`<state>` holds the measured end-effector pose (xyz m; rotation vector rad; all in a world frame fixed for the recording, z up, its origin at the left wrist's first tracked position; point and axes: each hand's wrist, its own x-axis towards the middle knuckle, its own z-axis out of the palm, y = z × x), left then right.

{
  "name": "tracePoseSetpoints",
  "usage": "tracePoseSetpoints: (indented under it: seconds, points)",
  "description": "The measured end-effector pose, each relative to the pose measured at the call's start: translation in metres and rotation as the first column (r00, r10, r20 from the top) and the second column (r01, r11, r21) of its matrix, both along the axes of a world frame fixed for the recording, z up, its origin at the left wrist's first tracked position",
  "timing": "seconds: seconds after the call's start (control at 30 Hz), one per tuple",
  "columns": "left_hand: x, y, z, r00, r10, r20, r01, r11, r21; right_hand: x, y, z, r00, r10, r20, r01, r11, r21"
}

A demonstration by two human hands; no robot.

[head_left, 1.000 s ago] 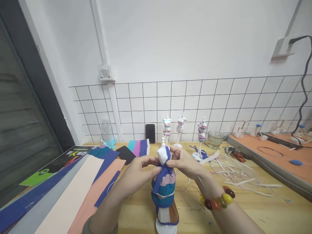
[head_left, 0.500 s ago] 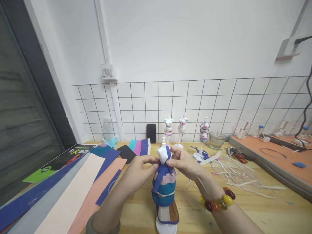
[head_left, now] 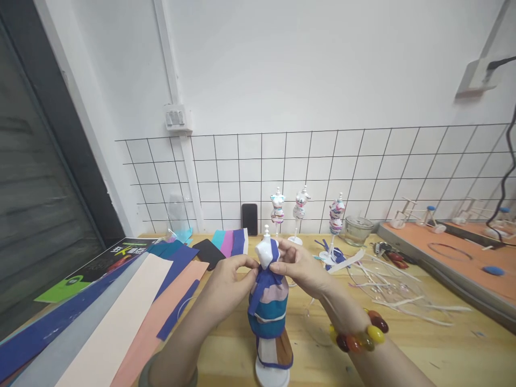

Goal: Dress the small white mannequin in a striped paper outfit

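A small white mannequin stands upright on its round base in front of me. It wears a miniature dress with pink, teal, white and brown bands and dark blue trim. A dark blue fabric strip runs over the shoulder, and another blue end hangs down the front. My left hand is closed in a pinch at the left edge of the gathered neckline. On the other side, my right hand pinches the blue strip between thumb and fingers at the chest. The fingertips partly cover the cloth.
Fabric strips fan out on the left. Behind stand a black phone, several small mannequins and a glass bowl. Clear cords and white strips lie at right, beside an orange-topped tray.
The mannequin and both hands have shifted slightly left in view, and the mannequin leans a little differently. Both hands keep their pinch at the neckline.
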<state>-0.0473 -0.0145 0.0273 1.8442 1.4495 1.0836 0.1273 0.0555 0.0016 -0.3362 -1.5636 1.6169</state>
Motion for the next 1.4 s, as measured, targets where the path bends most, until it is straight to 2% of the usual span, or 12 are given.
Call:
tracePoseSetpoints:
  seconds: [0.37, 0.73, 0.93, 1.1, 1.27, 1.4]
  points:
    - [0.002, -0.001, 0.001, 0.991, 0.063, -0.12, -0.057, 0.997, 0.052, -0.002, 0.0, -0.001, 0.999, -0.029, 0.02, 0.029, 0.999, 0.037]
    - [-0.004, 0.0, -0.002, 0.999, -0.022, -0.033, 0.023, 1.0, 0.013, -0.003, 0.001, -0.003, 0.999, -0.035, 0.018, 0.034, 0.999, 0.018]
    - [-0.004, -0.001, 0.002, 0.996, -0.083, 0.021, 0.083, 0.997, -0.007, -0.007, -0.002, -0.002, 0.992, -0.127, -0.015, 0.126, 0.991, -0.049]
    - [-0.004, 0.001, 0.002, 0.995, -0.089, 0.044, 0.089, 0.996, 0.001, -0.013, -0.009, 0.001, 0.985, -0.158, -0.072, 0.159, 0.987, 0.01]
    - [-0.004, 0.002, 0.003, 0.993, -0.104, 0.046, 0.1, 0.992, 0.082, -0.015, -0.016, 0.003, 0.97, -0.241, -0.009, 0.241, 0.965, 0.106]
    - [-0.003, 0.003, 0.003, 0.996, -0.085, 0.015, 0.083, 0.992, 0.093, -0.015, -0.016, 0.003, 0.969, -0.246, 0.021, 0.241, 0.961, 0.135]
